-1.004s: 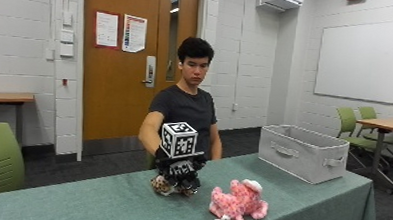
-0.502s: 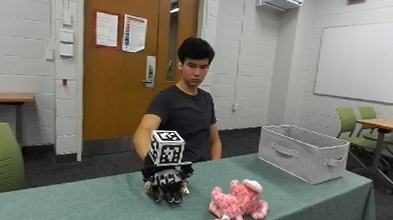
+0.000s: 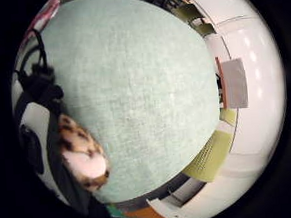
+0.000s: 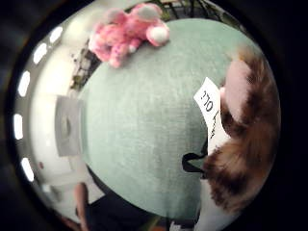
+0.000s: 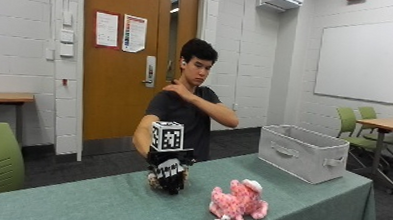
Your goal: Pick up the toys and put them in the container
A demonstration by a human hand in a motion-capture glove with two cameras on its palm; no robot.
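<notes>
Gloved right hand (image 5: 169,170) has come down from a second ago and now sits low on the green counter (image 5: 79,205), its fingers curled round a brown-and-white spotted plush toy (image 4: 245,144) that fills both palm views. That reads as the grasp being made, with the lift next. A pink plush toy (image 5: 239,202) lies just beside it, untouched; the grey fabric container (image 5: 303,152) stands well apart at the counter's far end.

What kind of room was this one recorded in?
Most likely a classroom or meeting room: a whiteboard on the painted block wall, green chairs at a side table, and a wooden door with notices taped on it.
</notes>
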